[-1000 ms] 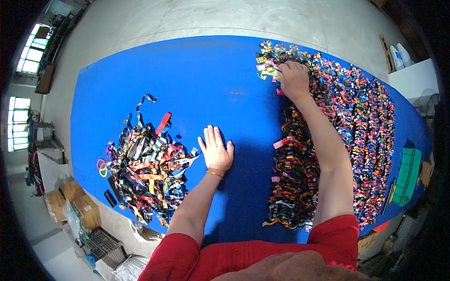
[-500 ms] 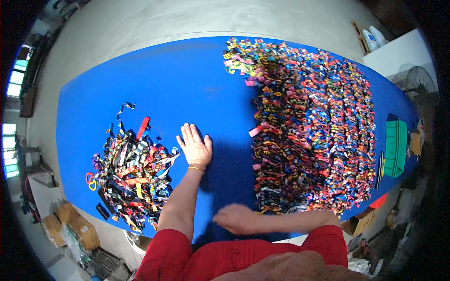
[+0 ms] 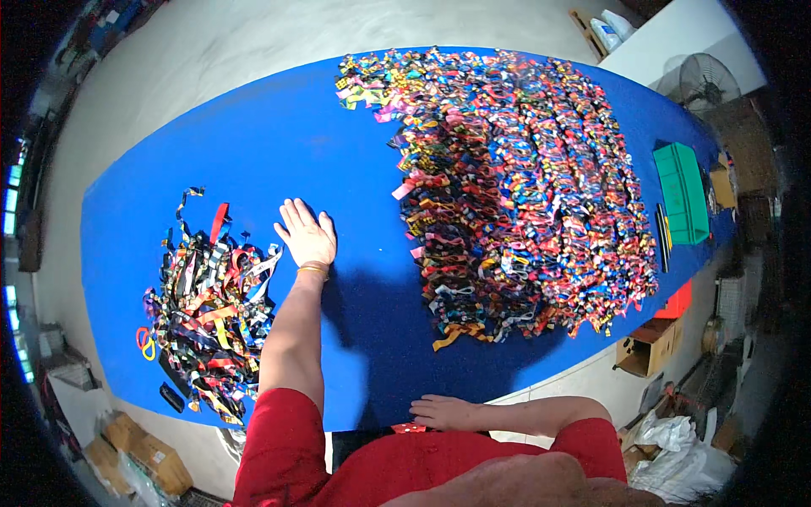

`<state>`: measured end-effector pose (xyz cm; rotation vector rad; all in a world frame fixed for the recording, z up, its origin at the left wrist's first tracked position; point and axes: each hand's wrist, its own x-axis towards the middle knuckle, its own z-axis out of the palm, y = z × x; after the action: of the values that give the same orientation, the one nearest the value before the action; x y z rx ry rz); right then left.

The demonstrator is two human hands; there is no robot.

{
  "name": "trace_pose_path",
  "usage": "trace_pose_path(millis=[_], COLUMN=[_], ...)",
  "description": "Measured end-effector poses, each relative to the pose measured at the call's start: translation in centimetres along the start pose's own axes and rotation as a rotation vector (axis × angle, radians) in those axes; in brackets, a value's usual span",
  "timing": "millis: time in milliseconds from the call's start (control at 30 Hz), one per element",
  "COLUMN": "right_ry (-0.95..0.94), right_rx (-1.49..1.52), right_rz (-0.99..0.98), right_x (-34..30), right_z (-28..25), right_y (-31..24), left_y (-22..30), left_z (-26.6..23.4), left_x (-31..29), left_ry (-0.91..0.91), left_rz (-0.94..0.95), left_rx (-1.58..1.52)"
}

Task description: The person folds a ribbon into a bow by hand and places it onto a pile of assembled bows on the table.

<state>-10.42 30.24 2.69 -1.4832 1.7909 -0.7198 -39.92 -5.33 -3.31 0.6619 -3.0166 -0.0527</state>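
My left hand [image 3: 307,239] lies flat on the blue table [image 3: 245,144], fingers spread and nothing under them that I can see. Just to its left is a loose heap of colourful printed fabric straps [image 3: 215,313], tangled together. My right hand [image 3: 443,414] is at the table's front edge, close to my body, with its fingers stretched out and nothing visible in it. A small red patterned piece [image 3: 409,428] shows just below those fingers; whether they touch it is unclear. Many looped straps [image 3: 524,194] lie in dense rows across the table's right half.
A red and yellow pair of loops [image 3: 146,344] and a black object [image 3: 171,397] lie left of the heap. At the right end sit a green bin [image 3: 681,194] and dark rods [image 3: 663,238]. Beyond are a fan [image 3: 708,83], a red box [image 3: 676,301] and cardboard boxes [image 3: 150,454].
The view has shifted, so the table appears turned. My right hand, blurred and curled before, now rests at the front edge with fingers extended. My left hand stays flat beside the heap.
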Motion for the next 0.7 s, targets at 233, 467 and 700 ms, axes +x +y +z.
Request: trace_pose_path(millis=[233,467,700], right_ry=[-0.210,-0.247,-0.295], right_rx=[-0.143,-0.424,-0.428], right_rz=[-0.087,-0.234,-0.360], right_x=[-2.2,-3.1,-1.9], right_z=[2.2,3.4,2.4], right_y=[1.4,3.3,4.8], left_y=[-1.4,-6.3,-15.2], left_z=[-2.4,-8.0,-9.2], left_x=[-3.5,-22.8,-38.4], left_ry=[-0.107,-0.172,-0.544], left_rz=[0.113,0.514,0.701], left_rx=[-0.212,-0.383,-0.345])
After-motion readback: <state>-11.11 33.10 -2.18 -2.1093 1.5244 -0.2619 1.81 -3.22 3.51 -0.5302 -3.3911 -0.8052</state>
